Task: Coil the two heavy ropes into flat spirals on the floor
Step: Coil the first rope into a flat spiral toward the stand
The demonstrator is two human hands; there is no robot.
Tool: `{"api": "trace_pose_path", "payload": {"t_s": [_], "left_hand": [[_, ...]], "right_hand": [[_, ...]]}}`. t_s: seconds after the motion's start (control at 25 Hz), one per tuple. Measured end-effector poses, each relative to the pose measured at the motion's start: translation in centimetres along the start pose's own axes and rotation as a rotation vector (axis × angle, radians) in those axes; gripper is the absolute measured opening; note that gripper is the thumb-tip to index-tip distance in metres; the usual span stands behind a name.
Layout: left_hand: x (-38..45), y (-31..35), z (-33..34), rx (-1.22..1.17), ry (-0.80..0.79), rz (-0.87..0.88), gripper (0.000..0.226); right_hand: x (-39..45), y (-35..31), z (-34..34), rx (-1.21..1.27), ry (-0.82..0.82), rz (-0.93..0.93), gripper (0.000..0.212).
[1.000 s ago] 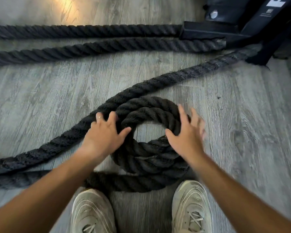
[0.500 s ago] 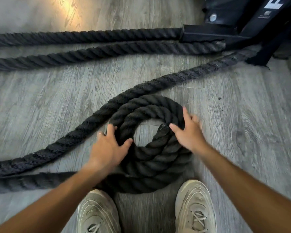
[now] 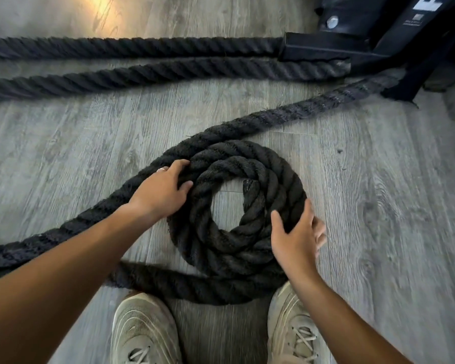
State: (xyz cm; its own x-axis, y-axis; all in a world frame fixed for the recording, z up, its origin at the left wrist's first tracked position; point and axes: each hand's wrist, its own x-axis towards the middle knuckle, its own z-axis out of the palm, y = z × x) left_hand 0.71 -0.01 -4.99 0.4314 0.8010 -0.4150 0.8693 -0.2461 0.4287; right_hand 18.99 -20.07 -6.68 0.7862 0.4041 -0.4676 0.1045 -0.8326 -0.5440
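Observation:
A thick black rope lies as a flat coil (image 3: 250, 248) of about three turns on the grey floor, just ahead of my shoes. Its cut end (image 3: 248, 185) shows at the inner hole. My left hand (image 3: 160, 193) grips the coil's upper left, fingers curled over an outer turn and thumb tucked between turns. My right hand (image 3: 297, 237) presses the lower right rim, thumb on top and fingers spread outside it. The rope's loose run (image 3: 313, 109) leads off to the upper right; another stretch (image 3: 37, 240) trails to the lower left. Two more rope lengths (image 3: 142, 72) lie straight across the top.
A black machine frame (image 3: 378, 35) with a bolt stands at the top right, where the ropes meet it. My two pale sneakers (image 3: 145, 332) stand at the bottom, the rope's outer turn passing right in front of them. Grey wood-look floor (image 3: 392, 206) surrounds the coil.
The coil has tightened and turned. My left hand slid up the coil's left side onto an outer turn. My right hand dropped from the upper right to the lower right rim.

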Motion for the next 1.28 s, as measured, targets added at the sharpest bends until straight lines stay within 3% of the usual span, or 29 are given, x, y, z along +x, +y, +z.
{"api": "trace_pose_path", "payload": {"t_s": [0.24, 0.36, 0.48, 0.6, 0.68, 0.76, 0.84, 0.96, 1.12, 1.28], "left_hand": [[-1.5, -0.6, 1.0, -0.069, 0.094, -0.142, 0.058], [-5.6, -0.4, 2.6, -0.279, 0.15, -0.27, 0.048], [-9.6, 0.6, 4.6, -0.595, 0.055, -0.453, 0.044], [-8.8, -0.3, 4.2, -0.408, 0.063, -0.464, 0.05], [-6.2, -1.0, 2.9, -0.368, 0.144, -0.389, 0.049], [-3.2, -1.2, 1.3, -0.324, 0.137, -0.279, 0.057], [-0.6, -1.8, 0.6, -0.223, 0.111, -0.172, 0.059], [1.0, -2.1, 0.2, -0.157, 0.114, -0.127, 0.052], [-1.0, -2.6, 0.7, -0.223, 0.153, -0.228, 0.049], [-6.2, -2.6, 3.2, -0.56, 0.135, -0.452, 0.053]], "right_hand": [[2.6, -2.0, -0.1, -0.139, -0.075, -0.128, 0.079], [7.1, -4.9, -1.2, -0.19, -0.24, -0.279, 0.077], [10.1, -8.5, -1.6, -0.223, -0.384, -0.44, 0.073], [10.4, -8.9, -1.0, -0.113, -0.291, -0.515, 0.067], [8.8, -6.6, -0.9, -0.063, -0.109, -0.433, 0.066], [6.2, -3.1, -1.3, -0.012, 0.016, -0.239, 0.066], [3.6, -0.2, -1.7, 0.048, 0.067, -0.109, 0.066], [2.0, 1.4, -1.4, 0.095, 0.068, -0.068, 0.062], [5.2, -0.2, -1.4, 0.04, 0.025, -0.083, 0.053], [10.6, -6.1, -1.0, 0.06, -0.11, -0.187, 0.047]]}}
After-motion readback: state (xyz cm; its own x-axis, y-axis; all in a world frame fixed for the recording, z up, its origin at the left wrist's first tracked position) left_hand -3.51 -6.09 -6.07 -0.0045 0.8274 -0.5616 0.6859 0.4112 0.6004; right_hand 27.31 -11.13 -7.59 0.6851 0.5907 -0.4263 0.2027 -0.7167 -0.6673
